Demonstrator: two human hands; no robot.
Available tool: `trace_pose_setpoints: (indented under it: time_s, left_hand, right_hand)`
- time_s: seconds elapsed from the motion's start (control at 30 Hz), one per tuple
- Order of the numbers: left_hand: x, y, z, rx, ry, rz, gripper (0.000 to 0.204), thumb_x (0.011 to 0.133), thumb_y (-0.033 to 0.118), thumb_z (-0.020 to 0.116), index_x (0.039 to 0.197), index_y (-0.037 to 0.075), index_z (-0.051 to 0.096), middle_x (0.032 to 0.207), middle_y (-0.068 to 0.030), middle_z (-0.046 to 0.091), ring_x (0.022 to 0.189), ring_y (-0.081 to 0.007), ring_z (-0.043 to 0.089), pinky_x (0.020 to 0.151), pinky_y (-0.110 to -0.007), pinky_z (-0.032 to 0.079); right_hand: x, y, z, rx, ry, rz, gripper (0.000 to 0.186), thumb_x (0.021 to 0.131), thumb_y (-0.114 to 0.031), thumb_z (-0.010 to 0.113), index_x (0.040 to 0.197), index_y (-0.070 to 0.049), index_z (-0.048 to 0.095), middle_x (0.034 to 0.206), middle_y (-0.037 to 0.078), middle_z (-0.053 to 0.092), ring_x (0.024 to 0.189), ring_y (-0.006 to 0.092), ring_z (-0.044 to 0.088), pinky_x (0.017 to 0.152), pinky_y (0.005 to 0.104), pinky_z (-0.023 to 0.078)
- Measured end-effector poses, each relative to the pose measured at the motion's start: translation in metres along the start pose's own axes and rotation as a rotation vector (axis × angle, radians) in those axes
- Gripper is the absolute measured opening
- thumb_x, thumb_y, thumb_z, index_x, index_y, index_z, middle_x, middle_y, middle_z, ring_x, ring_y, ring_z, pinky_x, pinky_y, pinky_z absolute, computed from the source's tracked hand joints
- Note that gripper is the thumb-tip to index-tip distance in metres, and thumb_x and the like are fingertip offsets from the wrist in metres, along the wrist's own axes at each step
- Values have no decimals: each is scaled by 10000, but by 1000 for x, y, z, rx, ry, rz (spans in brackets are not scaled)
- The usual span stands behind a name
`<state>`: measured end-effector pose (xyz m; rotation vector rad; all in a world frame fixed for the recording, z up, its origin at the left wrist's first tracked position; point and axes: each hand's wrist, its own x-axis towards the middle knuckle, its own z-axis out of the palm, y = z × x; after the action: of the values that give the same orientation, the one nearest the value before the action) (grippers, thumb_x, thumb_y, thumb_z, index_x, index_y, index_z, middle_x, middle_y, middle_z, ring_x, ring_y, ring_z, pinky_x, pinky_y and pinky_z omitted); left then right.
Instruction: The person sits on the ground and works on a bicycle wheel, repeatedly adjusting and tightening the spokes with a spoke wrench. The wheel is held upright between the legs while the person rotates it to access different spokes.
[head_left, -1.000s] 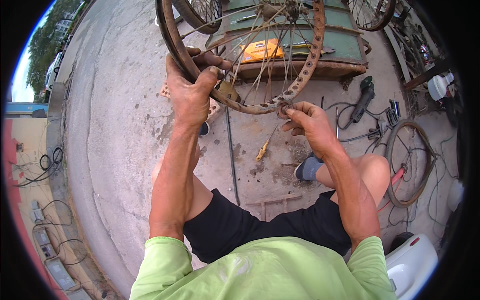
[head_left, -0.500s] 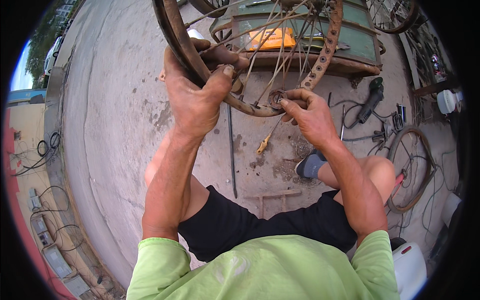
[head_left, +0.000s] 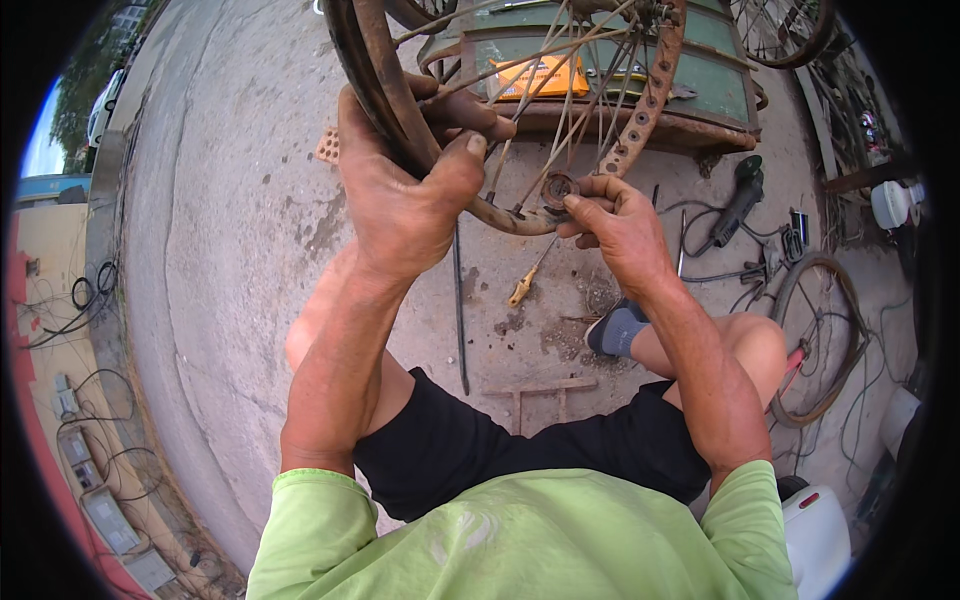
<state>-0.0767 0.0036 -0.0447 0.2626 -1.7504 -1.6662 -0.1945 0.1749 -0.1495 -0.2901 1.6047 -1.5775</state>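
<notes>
A rusty spoked bicycle wheel [head_left: 640, 125] is held up in front of me, its lower rim toward my body. My left hand [head_left: 405, 205] is closed round the rim on the left, its thumb and fingers reaching in among the spokes. On the right, my right hand [head_left: 625, 230] pinches a small round rusty spoke wrench [head_left: 558, 187] between thumb and fingers. This wrench sits against the inner side of the lower rim, by a spoke end. Whether it grips a nipple is too small to tell.
Behind the wheel stands a green metal box [head_left: 700, 60] bearing an orange package [head_left: 558, 77]. On the ground lie a yellow-handled screwdriver [head_left: 520, 288], a dark rod [head_left: 460, 330], a corded black power tool [head_left: 740, 205] and a metal frame [head_left: 540, 388]. Another wheel [head_left: 862, 335] lies right.
The wheel and my left hand have shifted slightly right. The spoke wrench has turned a little in my right hand, which stays at the lower rim.
</notes>
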Motion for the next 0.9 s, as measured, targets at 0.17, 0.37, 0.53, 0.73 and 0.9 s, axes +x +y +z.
trace_pose_setpoints:
  time_s: [0.17,0.37,0.53,0.73,0.9]
  left_hand:
    - [-3,6,5,42,21,-42,478,864,-113,614,1248,19,362,1032,-191,698,1010,-260,737,866,-357,598]
    - [-4,2,1,54,-24,8,486,864,-112,620,1253,16,359,1039,-195,692,1007,-260,737,807,-338,595]
    - [-6,4,2,41,-9,-17,486,865,-112,620,1255,16,358,1040,-194,689,1005,-262,734,814,-341,597]
    - [-5,3,3,50,-12,8,488,866,-112,623,1257,14,360,1043,-194,688,1007,-259,733,818,-343,598]
    - [-7,6,6,59,1,-15,481,868,-109,622,1256,13,365,1047,-194,687,1008,-262,735,832,-347,598]
  right_hand:
    - [-3,0,5,-55,11,-4,330,987,-222,711,1212,9,637,974,34,730,804,89,684,670,249,458]
    - [-5,-2,6,-81,8,11,339,980,-201,710,1216,37,658,996,60,746,803,97,657,669,262,460]
    - [-5,2,-2,-88,101,-37,365,991,-225,672,1236,46,673,948,43,723,745,90,627,653,260,455]
    - [-1,7,-19,-10,64,-43,387,1006,-266,645,1247,36,680,938,22,703,735,93,622,653,254,458]
    - [-4,4,-12,87,44,11,330,1045,-295,626,1222,-20,667,969,32,725,755,106,668,660,243,504]
